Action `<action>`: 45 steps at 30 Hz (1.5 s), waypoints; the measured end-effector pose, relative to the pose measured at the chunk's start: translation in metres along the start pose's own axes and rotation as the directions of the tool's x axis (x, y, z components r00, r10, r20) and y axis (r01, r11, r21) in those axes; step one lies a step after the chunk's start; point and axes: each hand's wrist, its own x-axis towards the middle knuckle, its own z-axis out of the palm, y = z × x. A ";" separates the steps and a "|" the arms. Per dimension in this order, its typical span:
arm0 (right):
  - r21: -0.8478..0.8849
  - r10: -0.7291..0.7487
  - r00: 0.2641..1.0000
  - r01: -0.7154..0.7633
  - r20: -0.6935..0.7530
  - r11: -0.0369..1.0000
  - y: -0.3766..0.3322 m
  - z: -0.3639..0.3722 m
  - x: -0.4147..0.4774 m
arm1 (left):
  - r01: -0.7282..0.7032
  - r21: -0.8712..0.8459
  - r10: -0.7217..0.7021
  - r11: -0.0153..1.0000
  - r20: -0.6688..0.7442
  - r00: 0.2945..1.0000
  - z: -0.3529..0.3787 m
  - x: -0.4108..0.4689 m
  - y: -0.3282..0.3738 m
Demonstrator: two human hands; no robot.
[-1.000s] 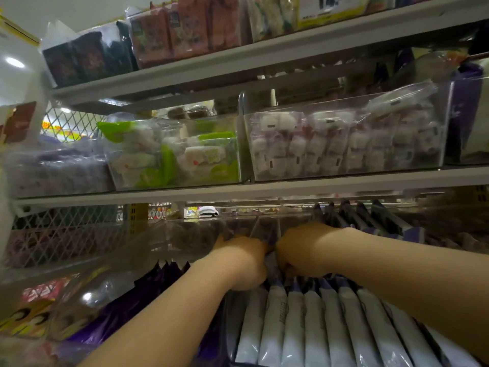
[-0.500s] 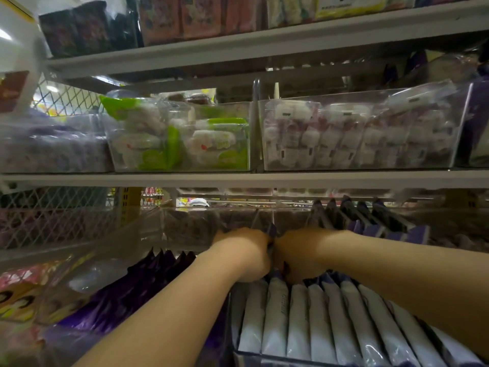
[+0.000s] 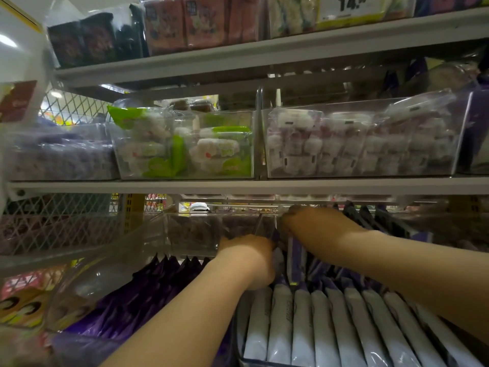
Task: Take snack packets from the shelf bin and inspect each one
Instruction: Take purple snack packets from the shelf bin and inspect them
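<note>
Straight to the purple-and-white foil snack packet [image 3: 297,263]: it stands higher than its neighbours at the back of the clear plastic shelf bin [image 3: 264,362], upright, between the two hands. The right hand [image 3: 317,229] sits over its top edge with knuckles bent, gripping it from above, though the fingertips are tucked out of sight. The left hand [image 3: 250,260] is just beside the packet and lower, pressed in among the packet tops. Its fingers are hidden behind the hand, so I cannot tell whether it holds anything.

Nearer the camera, a row of white foil packets [image 3: 330,327] stands on edge, packed side by side in the same bin. Left of that, dark purple packets [image 3: 148,292] fill a neighbouring clear bin.

On the grey metal shelf [image 3: 238,186] above, one clear tub holds green-and-white wrapped sweets [image 3: 185,149] and the next holds pink-and-white wrapped sweets [image 3: 357,147]. Higher again sit red packs [image 3: 201,22] and a yellow price tag [image 3: 352,9].
</note>
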 end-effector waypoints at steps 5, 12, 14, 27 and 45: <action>0.118 0.031 0.987 -0.012 -0.159 0.993 0.013 -0.004 -0.016 | -0.021 -0.011 0.020 1.000 -0.015 1.000 0.002 0.000 -0.002; 0.285 0.048 0.907 0.081 -0.417 0.955 0.019 -0.019 -0.071 | -0.093 0.030 0.098 0.995 -0.272 0.957 0.005 -0.033 0.004; 0.314 0.054 0.878 0.112 -0.475 0.943 0.017 -0.027 -0.087 | -0.113 -0.036 0.088 0.993 -0.407 0.909 0.009 -0.050 0.006; 0.709 0.322 0.738 0.290 -0.593 0.642 -0.077 -0.021 -0.244 | 0.063 -0.942 0.018 -0.329 0.060 0.998 0.037 -0.201 0.064; 0.894 0.313 0.892 -0.183 0.325 -0.409 -0.159 0.088 -0.294 | 0.049 -0.944 -0.191 -0.328 0.117 0.975 0.177 -0.256 0.051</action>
